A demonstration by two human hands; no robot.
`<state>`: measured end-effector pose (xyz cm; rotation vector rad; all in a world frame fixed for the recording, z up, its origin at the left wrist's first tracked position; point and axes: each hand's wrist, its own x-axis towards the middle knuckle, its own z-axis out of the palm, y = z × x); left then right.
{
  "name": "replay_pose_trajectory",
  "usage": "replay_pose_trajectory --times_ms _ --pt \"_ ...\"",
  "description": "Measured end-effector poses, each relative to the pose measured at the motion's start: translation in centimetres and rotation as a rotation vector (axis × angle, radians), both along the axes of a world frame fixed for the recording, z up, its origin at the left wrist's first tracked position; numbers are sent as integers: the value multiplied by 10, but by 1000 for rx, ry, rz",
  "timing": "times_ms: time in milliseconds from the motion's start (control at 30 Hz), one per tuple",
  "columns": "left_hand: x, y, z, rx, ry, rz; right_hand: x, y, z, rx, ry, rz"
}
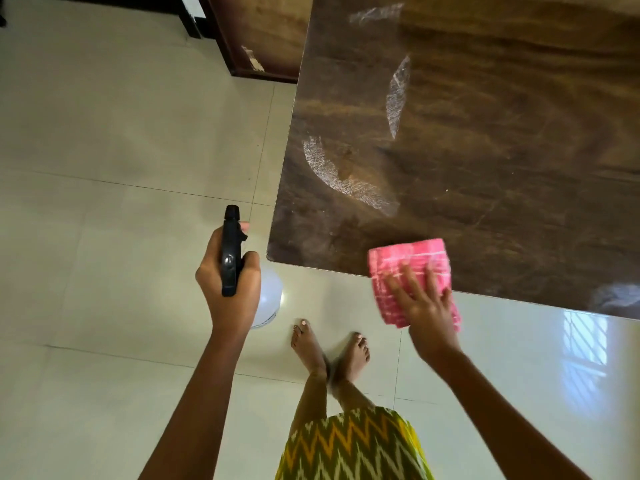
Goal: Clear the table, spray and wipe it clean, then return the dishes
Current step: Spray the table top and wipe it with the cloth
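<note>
Holding the spray bottle (268,296) in my left hand (209,278), I have it over the floor (121,168), just off the near-left corner of the tabletop (485,150) and not touching it. My fingers (251,263) are curled tight round the neck under the black trigger head (231,258). The nozzle points away from me, and the white body hangs below my fist.

My right hand (429,310) lies flat on the pink checked cloth (408,258), its fingers straight and spread, pressing down rather than gripping. The cloth sits on the near edge of the tabletop, a little to the right of that same corner. Its far half lies on the wood and its near half hangs past the edge under my palm. Hand and cloth are slightly blurred.

The tabletop is dark brown, glossy, with a swirling grain. Three pale, scratchy arc marks show on it: one close to the left edge (343,174), one further in toward the middle (397,95), and one by the far edge (375,13).

Below me, my bare feet (311,344) stand close together on the cream tiles, just off the near edge of the tabletop, and my zigzag-patterned garment (349,445) in green, yellow and white fills the bottom of the view. A window's reflection (585,348) shines on the floor to the right. A dark wooden piece of furniture (263,36) stands beyond the tabletop's left edge.
</note>
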<state>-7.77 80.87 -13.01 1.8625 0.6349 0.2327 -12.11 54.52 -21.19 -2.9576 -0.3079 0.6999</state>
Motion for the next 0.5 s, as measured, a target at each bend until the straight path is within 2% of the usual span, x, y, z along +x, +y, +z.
replay_pose_trajectory --times_ms 100,167,233,333,433,500 --pt "-1 4 -3 -18 12 -7 48 -10 3 -73 -32 -248" --pt "0 4 -5 -27 5 -18 89 18 -1 -61 -20 -328" --pt "1 6 -9 -33 12 -23 111 65 -4 -8 -17 -231" --pt "2 10 -11 -33 34 -10 75 114 -14 93 -10 69" --pt "2 16 -8 -33 22 -2 28 85 -16 40 -38 217" --pt "3 21 -9 -32 27 9 21 43 -14 15 -66 189"
